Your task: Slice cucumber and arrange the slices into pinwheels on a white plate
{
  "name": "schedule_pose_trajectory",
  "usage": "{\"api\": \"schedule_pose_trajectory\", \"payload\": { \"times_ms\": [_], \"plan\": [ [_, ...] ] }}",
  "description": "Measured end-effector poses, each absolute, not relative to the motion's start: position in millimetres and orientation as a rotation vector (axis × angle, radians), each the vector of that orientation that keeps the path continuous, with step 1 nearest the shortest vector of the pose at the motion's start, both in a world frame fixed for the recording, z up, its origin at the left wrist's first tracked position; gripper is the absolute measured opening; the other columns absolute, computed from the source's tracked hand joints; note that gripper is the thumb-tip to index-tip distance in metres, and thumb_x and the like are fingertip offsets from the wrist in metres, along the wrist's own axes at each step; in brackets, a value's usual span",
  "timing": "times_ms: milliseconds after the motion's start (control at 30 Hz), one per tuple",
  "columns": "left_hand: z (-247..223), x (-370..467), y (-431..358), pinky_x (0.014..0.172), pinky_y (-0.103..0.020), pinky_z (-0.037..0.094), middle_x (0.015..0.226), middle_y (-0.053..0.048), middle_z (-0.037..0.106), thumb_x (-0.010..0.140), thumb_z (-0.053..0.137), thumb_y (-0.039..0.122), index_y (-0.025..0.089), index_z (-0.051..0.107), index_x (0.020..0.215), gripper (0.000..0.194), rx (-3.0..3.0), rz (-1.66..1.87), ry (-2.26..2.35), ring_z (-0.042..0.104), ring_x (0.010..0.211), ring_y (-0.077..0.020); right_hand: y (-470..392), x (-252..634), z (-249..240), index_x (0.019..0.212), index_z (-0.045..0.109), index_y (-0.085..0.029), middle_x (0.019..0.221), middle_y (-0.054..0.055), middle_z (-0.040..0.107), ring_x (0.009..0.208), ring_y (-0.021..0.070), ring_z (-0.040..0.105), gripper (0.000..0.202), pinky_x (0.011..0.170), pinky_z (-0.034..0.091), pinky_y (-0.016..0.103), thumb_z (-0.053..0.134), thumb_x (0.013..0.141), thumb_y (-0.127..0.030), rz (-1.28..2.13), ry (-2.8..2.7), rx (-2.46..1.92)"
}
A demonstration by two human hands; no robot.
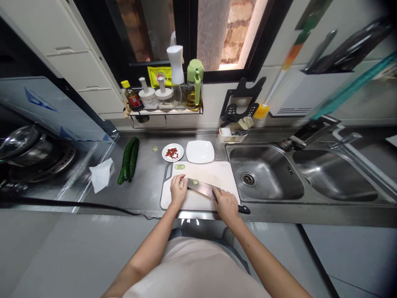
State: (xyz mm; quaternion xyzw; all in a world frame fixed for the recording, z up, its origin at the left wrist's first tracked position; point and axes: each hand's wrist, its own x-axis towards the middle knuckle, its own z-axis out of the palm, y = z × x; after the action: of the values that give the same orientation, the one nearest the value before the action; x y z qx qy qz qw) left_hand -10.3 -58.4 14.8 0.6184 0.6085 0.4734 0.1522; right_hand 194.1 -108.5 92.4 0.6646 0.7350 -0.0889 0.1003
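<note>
My right hand (pixel 227 205) grips the black handle of a kitchen knife (pixel 204 188), its broad blade slanting left over the white cutting board (pixel 214 171). One round cucumber slice (pixel 195 182) lies on the blade. At the blade's far end is my left hand (pixel 179 191), fingers bent and drawn together; whatever they hold is hidden. Several cucumber slices (pixel 179 167) lie overlapping at the board's upper left. Behind the board stand a small white dish (pixel 164 153) of chopped red pieces and a white square plate (pixel 200 152).
Two whole cucumbers (pixel 128 159) and a white paper towel (pixel 101 174) lie to the left, with a stove and pot (pixel 37 151) beyond. A double sink (pixel 263 174) borders the board's right. Seasoning bottles stand on a wall rack (pixel 167 111). A black cable (pixel 102 204) runs along the counter front.
</note>
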Motion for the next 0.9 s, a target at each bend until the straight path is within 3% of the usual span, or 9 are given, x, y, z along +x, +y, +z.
{"api": "schedule_pose_trajectory", "payload": {
  "times_ms": [100, 267, 633, 767, 900],
  "plan": [
    [28, -8, -53, 0.090, -0.038, 0.045, 0.105, -0.008, 0.061, 0.084, 0.060, 0.036, 0.023, 0.066, 0.105, 0.025, 1.979, 1.181, 1.679, 0.054, 0.103, -0.0228, -107, 196, 94, 0.135, 0.046, -0.020, 0.105, 0.012, 0.062, 0.097, 0.0242, 0.054, 0.045, 0.080, 0.031, 0.032, 0.048, 0.090, -0.028, -0.263, 2.197, 1.957],
    [38, -5, -45, 0.094, -0.043, 0.041, 0.107, -0.009, 0.060, 0.080, 0.065, 0.038, 0.024, 0.070, 0.099, 0.024, 2.124, 1.009, 1.618, 0.050, 0.107, -0.0258, -107, 198, 98, 0.134, 0.047, -0.020, 0.104, 0.012, 0.062, 0.097, 0.0248, 0.053, 0.046, 0.080, 0.030, 0.033, 0.049, 0.090, -0.029, -0.261, 2.201, 1.960],
    [47, 4, -47, 0.093, -0.036, 0.040, 0.101, -0.005, 0.062, 0.080, 0.062, 0.028, 0.023, 0.070, 0.088, 0.012, 2.001, 0.810, 1.574, 0.051, 0.104, -0.0213, -112, 204, 91, 0.126, 0.053, -0.021, 0.097, 0.009, 0.064, 0.092, 0.0222, 0.055, 0.042, 0.076, 0.029, 0.031, 0.058, 0.085, -0.030, -0.144, 2.255, 1.977],
    [52, 8, -48, 0.089, -0.033, 0.041, 0.092, -0.004, 0.064, 0.078, 0.063, 0.025, 0.022, 0.068, 0.082, 0.007, 1.920, 0.812, 1.570, 0.054, 0.097, -0.0192, -114, 204, 88, 0.124, 0.054, -0.021, 0.095, 0.008, 0.065, 0.090, 0.0216, 0.057, 0.041, 0.074, 0.030, 0.031, 0.059, 0.085, -0.030, -0.113, 2.257, 1.986],
    [48, 11, -46, 0.075, -0.027, 0.042, 0.078, -0.001, 0.063, 0.077, 0.063, 0.025, 0.020, 0.065, 0.076, 0.006, 1.800, 0.904, 1.577, 0.055, 0.076, -0.0145, -112, 206, 86, 0.124, 0.054, -0.021, 0.097, 0.008, 0.066, 0.091, 0.0215, 0.058, 0.039, 0.075, 0.031, 0.031, 0.057, 0.086, -0.029, -0.143, 2.199, 2.011]
  ]
}}
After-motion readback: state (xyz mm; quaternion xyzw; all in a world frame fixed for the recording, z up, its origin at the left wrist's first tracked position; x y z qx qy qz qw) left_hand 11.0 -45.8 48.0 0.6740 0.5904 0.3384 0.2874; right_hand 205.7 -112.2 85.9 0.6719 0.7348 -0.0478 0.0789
